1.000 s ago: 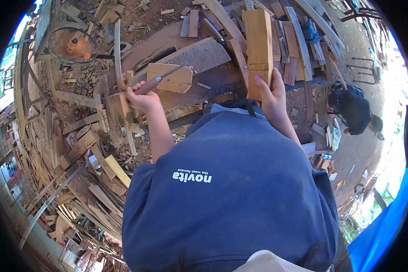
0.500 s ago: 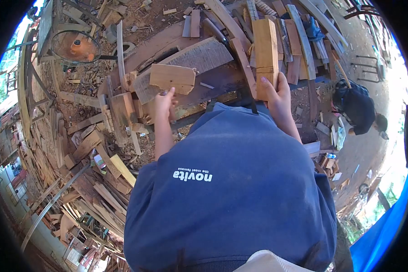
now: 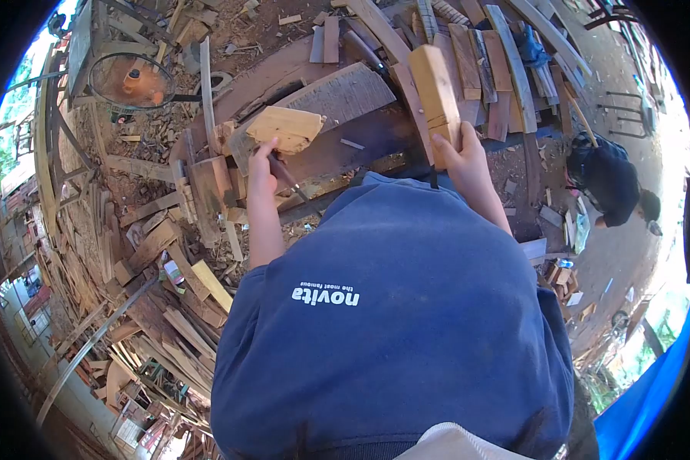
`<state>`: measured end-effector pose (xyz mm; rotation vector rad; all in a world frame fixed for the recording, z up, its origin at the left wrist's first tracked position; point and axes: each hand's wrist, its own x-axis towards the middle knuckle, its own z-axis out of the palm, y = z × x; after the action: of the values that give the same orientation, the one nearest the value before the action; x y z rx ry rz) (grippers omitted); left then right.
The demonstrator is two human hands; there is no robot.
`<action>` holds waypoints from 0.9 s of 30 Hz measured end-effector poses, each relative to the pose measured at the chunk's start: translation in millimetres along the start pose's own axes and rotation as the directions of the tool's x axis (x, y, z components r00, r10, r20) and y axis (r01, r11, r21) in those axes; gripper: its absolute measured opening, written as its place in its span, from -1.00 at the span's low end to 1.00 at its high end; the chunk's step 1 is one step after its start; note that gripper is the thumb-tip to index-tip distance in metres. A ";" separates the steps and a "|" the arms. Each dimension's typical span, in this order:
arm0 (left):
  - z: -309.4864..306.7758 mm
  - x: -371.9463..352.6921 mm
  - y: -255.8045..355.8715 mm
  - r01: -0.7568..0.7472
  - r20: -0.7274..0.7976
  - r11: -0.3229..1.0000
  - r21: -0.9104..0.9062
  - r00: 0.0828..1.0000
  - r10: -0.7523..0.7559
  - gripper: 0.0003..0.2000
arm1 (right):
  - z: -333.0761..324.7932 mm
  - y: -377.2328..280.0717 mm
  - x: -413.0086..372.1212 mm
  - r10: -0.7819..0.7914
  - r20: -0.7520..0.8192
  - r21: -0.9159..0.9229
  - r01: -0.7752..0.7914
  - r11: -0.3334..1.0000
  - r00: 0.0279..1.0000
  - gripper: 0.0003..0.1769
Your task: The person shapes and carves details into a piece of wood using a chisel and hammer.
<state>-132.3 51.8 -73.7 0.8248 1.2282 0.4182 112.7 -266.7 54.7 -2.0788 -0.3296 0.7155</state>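
Note:
My left hand [image 3: 262, 170] is closed at the lower left edge of a short, pale wooden piece [image 3: 285, 129], which is tilted with rough edges. A thin dark tool [image 3: 290, 181] also lies in this hand, its narrow end pointing down and right toward my shirt. My right hand [image 3: 464, 157] grips the lower end of a long rectangular wooden block [image 3: 435, 90], thumb across its near face. The block stands out over the planks, leaning slightly left. Beneath the pale piece is a wide grey board [image 3: 345, 93].
Planks [image 3: 506, 77] lie side by side at the upper right. Scrap wood [image 3: 169, 322] is heaped at the left. A wire-guarded round object [image 3: 132, 80] stands at the upper left. A person in dark clothes [image 3: 607, 181] bends down at the right.
The pale piece has tilted and shifted slightly left with my left hand, and the dark tool now shows more clearly. My right hand and the block have moved a little left, the block now leaning.

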 end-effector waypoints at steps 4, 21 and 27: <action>-3.3 -11.4 27.2 -0.039 0.174 0.990 -0.138 0.983 0.063 -0.72 | 18.2 7.4 10.8 0.041 0.057 -0.315 -0.021 0.949 0.998 -0.52; 49.0 -98.4 50.5 -0.250 0.454 0.897 -0.364 0.794 0.405 -0.22 | 146.7 73.1 95.2 -0.597 0.339 -0.594 0.657 0.463 0.727 -0.58; 42.8 -101.0 47.0 -0.242 0.381 0.877 -0.414 0.829 0.409 -0.18 | 129.5 31.0 81.0 -0.754 0.169 -0.230 0.769 0.596 0.635 -0.67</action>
<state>-116.9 -0.8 32.2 0.7694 0.5389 0.6615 98.4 -159.4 -57.4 -1.8929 -1.3398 0.1832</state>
